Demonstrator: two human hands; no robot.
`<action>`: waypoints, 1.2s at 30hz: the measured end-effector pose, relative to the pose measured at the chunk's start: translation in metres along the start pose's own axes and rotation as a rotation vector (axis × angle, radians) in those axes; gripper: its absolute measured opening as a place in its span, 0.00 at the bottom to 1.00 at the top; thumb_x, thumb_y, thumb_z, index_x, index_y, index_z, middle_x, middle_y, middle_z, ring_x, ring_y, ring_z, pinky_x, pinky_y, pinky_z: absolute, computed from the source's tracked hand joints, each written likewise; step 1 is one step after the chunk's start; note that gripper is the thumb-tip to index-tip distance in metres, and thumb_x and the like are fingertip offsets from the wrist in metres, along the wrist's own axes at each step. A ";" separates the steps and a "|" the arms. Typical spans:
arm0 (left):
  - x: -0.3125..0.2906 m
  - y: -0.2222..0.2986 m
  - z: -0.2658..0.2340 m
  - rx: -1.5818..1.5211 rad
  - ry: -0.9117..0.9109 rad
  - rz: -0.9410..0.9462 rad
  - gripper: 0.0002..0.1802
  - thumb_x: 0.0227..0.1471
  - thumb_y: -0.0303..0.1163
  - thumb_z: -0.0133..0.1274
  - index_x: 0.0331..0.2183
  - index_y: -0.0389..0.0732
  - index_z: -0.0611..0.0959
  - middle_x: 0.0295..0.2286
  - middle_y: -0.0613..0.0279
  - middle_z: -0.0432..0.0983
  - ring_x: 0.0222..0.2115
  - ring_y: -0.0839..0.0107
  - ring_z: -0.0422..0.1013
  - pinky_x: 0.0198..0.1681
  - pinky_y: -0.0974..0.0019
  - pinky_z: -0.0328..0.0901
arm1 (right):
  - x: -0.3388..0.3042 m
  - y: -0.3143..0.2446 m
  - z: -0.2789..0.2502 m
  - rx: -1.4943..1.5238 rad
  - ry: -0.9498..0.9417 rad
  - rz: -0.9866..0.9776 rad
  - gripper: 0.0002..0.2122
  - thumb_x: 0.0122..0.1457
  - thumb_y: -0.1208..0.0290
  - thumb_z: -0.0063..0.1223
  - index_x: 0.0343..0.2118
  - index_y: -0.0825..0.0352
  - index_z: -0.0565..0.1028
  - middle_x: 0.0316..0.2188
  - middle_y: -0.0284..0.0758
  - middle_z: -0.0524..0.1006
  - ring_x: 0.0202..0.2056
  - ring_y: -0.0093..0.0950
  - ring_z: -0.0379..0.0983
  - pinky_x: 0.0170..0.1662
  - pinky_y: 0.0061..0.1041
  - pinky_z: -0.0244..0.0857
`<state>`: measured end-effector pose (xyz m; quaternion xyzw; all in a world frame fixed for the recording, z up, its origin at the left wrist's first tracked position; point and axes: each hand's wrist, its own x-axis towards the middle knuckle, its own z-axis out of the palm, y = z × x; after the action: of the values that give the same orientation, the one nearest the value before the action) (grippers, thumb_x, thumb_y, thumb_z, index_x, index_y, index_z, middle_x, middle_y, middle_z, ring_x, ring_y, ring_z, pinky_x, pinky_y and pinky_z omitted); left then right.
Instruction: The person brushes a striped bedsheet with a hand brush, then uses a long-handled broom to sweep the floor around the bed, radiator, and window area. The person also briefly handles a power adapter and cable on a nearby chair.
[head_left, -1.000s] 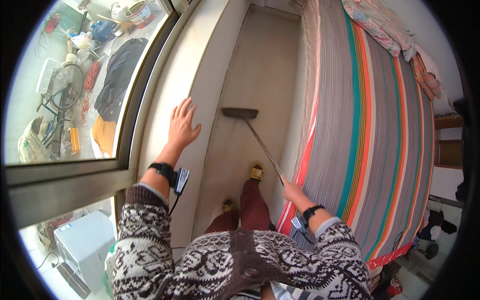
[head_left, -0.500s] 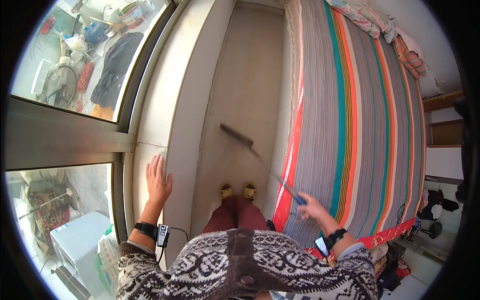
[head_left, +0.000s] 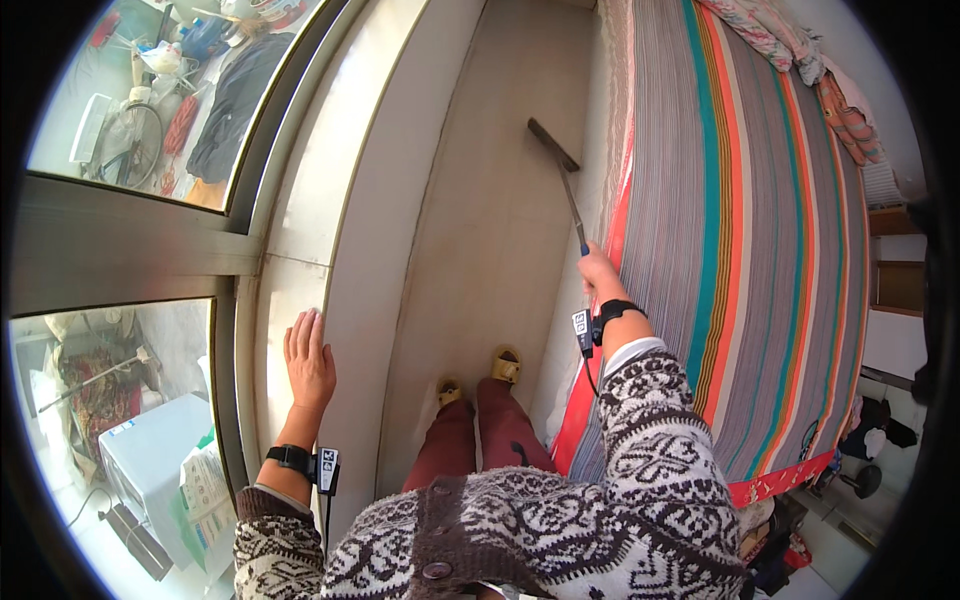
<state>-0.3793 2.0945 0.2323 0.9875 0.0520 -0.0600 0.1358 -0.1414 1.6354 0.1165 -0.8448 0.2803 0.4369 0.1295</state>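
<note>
My right hand (head_left: 597, 268) is closed around the blue grip of a broom (head_left: 555, 145) with a narrow dark head and a thin handle. That arm stretches forward along the bed's edge. The broom's head is over the pale floor (head_left: 490, 220) far ahead, close to the foot of the bed's side; whether it touches the floor I cannot tell. My left hand (head_left: 310, 360) is open with fingers stretched out, resting on the pale window ledge (head_left: 300, 230) and holding nothing.
A bed with a striped cover (head_left: 670, 230) runs along the right. At left, a metal-framed window (head_left: 130, 230) shows stored items behind glass. My feet in yellow slippers (head_left: 507, 365) stand in the narrow strip between ledge and bed. Bedding (head_left: 770, 35) is heaped at far right.
My right hand has reached forward, carrying the broom's head farther away and to the right. My right foot has stepped ahead. The left hand stays on the ledge.
</note>
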 end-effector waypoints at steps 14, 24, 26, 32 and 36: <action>-0.011 -0.011 0.028 -0.056 0.136 0.062 0.32 0.44 0.21 0.48 0.54 0.39 0.64 0.54 0.58 0.59 0.56 0.61 0.53 0.59 0.56 0.46 | -0.291 0.237 0.164 -0.199 -0.263 0.160 0.35 0.49 0.70 0.41 0.62 0.46 0.45 0.25 0.47 0.76 0.29 0.41 0.76 0.36 0.38 0.68; -0.015 -0.017 0.044 -0.049 0.249 0.111 0.31 0.43 0.21 0.46 0.53 0.39 0.64 0.53 0.58 0.60 0.56 0.62 0.54 0.58 0.57 0.47 | -0.442 0.345 0.188 0.356 -0.339 0.097 0.35 0.43 0.79 0.51 0.58 0.55 0.58 0.16 0.35 0.69 0.13 0.24 0.68 0.17 0.24 0.62; -0.014 -0.019 0.047 -0.070 0.222 0.097 0.31 0.43 0.22 0.47 0.53 0.39 0.64 0.53 0.58 0.60 0.56 0.61 0.53 0.58 0.56 0.47 | -0.433 0.337 0.171 0.457 -0.411 0.150 0.34 0.45 0.81 0.50 0.59 0.58 0.57 0.17 0.33 0.69 0.13 0.23 0.67 0.15 0.22 0.60; -0.030 -0.020 0.048 -0.318 0.253 0.091 0.31 0.43 0.24 0.52 0.52 0.37 0.65 0.53 0.52 0.59 0.56 0.55 0.53 0.58 0.56 0.49 | -0.348 0.261 0.130 0.347 -0.318 -0.145 0.33 0.45 0.80 0.50 0.59 0.61 0.57 0.17 0.33 0.69 0.12 0.22 0.66 0.14 0.23 0.59; -0.100 -0.014 0.040 -0.298 0.225 0.049 0.32 0.43 0.25 0.53 0.52 0.37 0.65 0.53 0.51 0.59 0.57 0.54 0.52 0.58 0.54 0.48 | -0.250 0.168 0.133 0.287 -0.220 -0.291 0.31 0.44 0.80 0.49 0.55 0.61 0.61 0.18 0.38 0.70 0.11 0.25 0.66 0.14 0.26 0.60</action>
<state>-0.4841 2.0882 0.2041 0.9579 0.0511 0.0624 0.2755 -0.4435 1.6508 0.2457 -0.7967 0.1990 0.4587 0.3396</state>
